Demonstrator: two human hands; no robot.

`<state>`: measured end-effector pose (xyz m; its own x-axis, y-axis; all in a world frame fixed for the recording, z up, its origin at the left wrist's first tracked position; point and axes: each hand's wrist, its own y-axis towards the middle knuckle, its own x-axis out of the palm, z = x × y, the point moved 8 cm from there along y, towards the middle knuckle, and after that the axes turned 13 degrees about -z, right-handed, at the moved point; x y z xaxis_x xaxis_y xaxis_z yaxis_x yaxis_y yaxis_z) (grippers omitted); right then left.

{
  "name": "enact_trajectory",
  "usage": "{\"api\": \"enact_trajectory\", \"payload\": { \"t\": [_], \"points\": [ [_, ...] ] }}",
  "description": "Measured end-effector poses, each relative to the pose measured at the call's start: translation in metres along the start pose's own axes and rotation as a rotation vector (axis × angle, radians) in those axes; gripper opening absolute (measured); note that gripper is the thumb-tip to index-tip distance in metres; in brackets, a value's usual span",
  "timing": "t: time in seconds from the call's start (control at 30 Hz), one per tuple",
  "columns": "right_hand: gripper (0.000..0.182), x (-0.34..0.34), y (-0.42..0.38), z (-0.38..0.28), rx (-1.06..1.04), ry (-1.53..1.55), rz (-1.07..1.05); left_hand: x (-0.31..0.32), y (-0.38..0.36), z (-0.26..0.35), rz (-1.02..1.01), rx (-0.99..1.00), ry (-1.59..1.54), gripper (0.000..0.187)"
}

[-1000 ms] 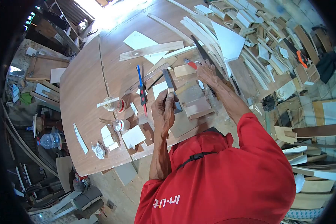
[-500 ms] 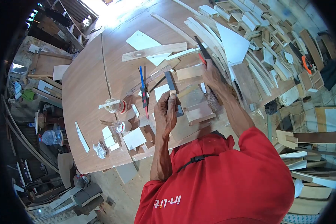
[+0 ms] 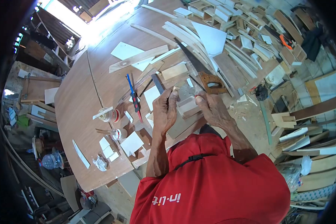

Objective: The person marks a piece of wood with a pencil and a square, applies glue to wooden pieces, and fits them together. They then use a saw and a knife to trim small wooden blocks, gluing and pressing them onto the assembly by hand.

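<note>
Between the thumb and fingers of my left hand (image 3: 165,110) is a small wooden piece (image 3: 175,89), held above the near part of the table. My right hand (image 3: 215,111) is closed close by on the right, pinching a small tool with a bit of red at the fingertips; most of it is hidden. Under and between the hands lies a wooden block (image 3: 188,108). A dark bar (image 3: 158,83) rests just beyond my left hand. Beyond my right hand, a handsaw (image 3: 212,83) with a wooden handle lies on the table.
Left of my hands are a blue and red tool (image 3: 133,93), two jars (image 3: 110,115) (image 3: 119,134), white pieces (image 3: 131,144) and crumpled plastic (image 3: 100,163). Long strips (image 3: 183,35) and a white panel (image 3: 210,37) lie at the far side. Wooden offcuts pile up on the right.
My right hand has come back from the far-side strips toward my left hand. The saw's handle is now uncovered. The camera view has shifted, with the table appearing further left.
</note>
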<state>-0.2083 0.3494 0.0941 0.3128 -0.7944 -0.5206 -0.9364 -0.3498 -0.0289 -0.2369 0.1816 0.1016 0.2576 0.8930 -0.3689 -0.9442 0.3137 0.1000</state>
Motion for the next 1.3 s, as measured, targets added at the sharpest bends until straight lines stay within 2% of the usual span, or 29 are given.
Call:
{"api": "enact_trajectory", "payload": {
  "t": [0.13, 0.57, 0.77, 0.83, 0.97, 1.03, 1.3],
  "points": [
    [0.037, 0.004, -0.013, -0.01, -0.005, -0.137, 0.052, 0.007, -0.008, 0.009, -0.01, 0.092, -0.027, 0.025],
    [0.041, -0.007, -0.032, -0.013, -0.018, -0.239, 0.117, 0.023, -0.014, 0.017, -0.101, 0.093, 0.001, 0.025],
    [0.042, -0.015, -0.037, -0.005, -0.044, -0.26, 0.149, 0.032, -0.011, 0.029, -0.092, 0.045, 0.083, 0.024],
    [0.042, -0.017, -0.038, -0.003, -0.026, -0.263, 0.144, 0.032, -0.009, 0.03, -0.02, 0.136, 0.06, 0.024],
    [0.042, -0.023, -0.041, -0.001, -0.006, -0.271, 0.167, 0.038, -0.007, 0.037, -0.02, 0.148, 0.057, 0.022],
    [0.042, -0.026, -0.041, 0.0, 0.007, -0.267, 0.157, 0.039, -0.007, 0.043, 0.009, 0.236, 0.097, 0.019],
    [0.041, -0.033, -0.049, 0.007, 0.011, -0.292, 0.204, 0.049, -0.009, 0.043, 0.041, 0.252, 0.072, 0.017]
  ]
}}
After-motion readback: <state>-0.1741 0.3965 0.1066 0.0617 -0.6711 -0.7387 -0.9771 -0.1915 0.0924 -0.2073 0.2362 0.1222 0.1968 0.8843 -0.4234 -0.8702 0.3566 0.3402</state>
